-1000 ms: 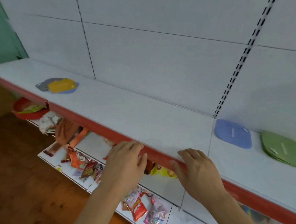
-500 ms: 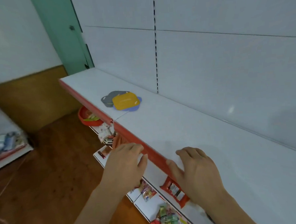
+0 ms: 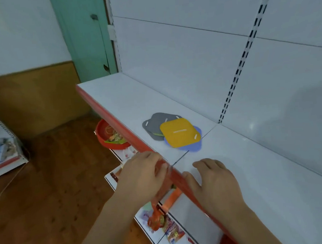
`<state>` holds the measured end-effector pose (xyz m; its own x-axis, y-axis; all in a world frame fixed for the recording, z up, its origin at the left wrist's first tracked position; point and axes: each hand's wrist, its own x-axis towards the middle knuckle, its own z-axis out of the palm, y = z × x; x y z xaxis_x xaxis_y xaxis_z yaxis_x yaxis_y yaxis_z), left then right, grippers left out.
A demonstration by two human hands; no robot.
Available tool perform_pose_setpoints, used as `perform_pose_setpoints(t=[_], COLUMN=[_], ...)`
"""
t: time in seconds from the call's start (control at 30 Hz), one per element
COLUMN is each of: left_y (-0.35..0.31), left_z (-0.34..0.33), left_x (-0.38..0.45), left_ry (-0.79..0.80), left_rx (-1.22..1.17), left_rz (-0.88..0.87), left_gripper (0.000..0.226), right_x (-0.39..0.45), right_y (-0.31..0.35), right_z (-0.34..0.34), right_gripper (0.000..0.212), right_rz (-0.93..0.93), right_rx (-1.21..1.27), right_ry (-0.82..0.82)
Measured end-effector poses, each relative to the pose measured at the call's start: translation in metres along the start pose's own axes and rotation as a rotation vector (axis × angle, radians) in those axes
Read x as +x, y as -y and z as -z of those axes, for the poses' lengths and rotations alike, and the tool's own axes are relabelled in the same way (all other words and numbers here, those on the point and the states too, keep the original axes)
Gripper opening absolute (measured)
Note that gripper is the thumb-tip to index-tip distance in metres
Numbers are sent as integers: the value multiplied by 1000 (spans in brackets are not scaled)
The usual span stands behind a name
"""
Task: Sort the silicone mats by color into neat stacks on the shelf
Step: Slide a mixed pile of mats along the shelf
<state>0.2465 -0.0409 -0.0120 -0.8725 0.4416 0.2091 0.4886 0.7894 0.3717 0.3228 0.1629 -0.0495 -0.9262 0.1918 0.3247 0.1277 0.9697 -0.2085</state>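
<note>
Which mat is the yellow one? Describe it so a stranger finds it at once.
Find the white shelf with the red front edge. A small overlapping pile of mats lies on it. The yellow mat lies on top, over a blue mat and beside grey mats; it alone shows whole.

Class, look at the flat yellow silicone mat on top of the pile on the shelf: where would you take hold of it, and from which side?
Probably pinch the yellow silicone mat at its near corner, coming from the shelf's red front edge. It lies flat and uppermost, over the grey mats and blue mat, with nothing on it.
</note>
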Motion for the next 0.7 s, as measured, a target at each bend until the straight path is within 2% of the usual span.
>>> perform_pose_setpoints(t=[0.27, 0.47, 0.63, 0.7], left_y=[73, 67, 51, 45], left_z=[13, -13, -35, -41], left_x=[95, 158, 200, 210], left_ry=[104, 205, 289, 309], left_rx=[-4, -18, 165, 233], left_rz=[-164, -305, -294, -289], left_gripper=[31, 38, 67, 70], right_x=[63, 92, 106, 111], right_y=[43, 44, 31, 29], right_z=[-25, -30, -37, -39], right_gripper=[49, 44, 40, 40], right_rz=[-198, -344, -480, -519], right_rx=[-50, -97, -103, -112], right_ry=[-2, -42, -79, -69])
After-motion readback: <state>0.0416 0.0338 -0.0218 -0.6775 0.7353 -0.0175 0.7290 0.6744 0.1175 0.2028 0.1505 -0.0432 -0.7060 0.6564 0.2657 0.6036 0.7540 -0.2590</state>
